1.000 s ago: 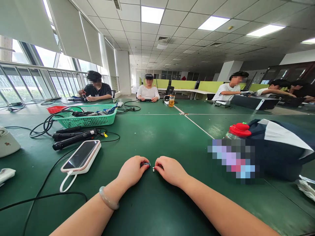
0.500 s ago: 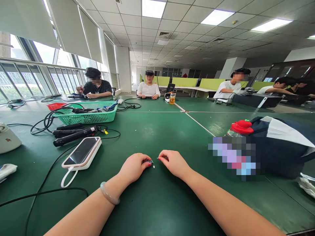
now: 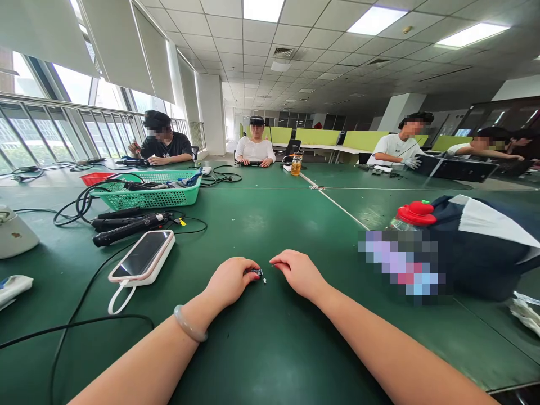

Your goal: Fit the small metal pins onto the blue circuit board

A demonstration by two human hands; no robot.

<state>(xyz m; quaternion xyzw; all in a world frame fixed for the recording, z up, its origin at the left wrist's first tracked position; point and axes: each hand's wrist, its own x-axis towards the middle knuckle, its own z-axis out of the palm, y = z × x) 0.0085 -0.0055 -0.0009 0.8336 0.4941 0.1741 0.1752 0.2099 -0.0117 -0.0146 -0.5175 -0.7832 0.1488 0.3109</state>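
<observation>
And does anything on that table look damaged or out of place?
Loose cables sprawl messily past the phone. At the left edge, the white object has a brown patch, perhaps damage. Crumpled wrapping lies at the right edge. I see no spill, though pixelation hides something beside the bag.

No text, label, brand, number or sign is legible; pale markings on the black handheld device (image 3: 131, 229) are too small to read.
</observation>
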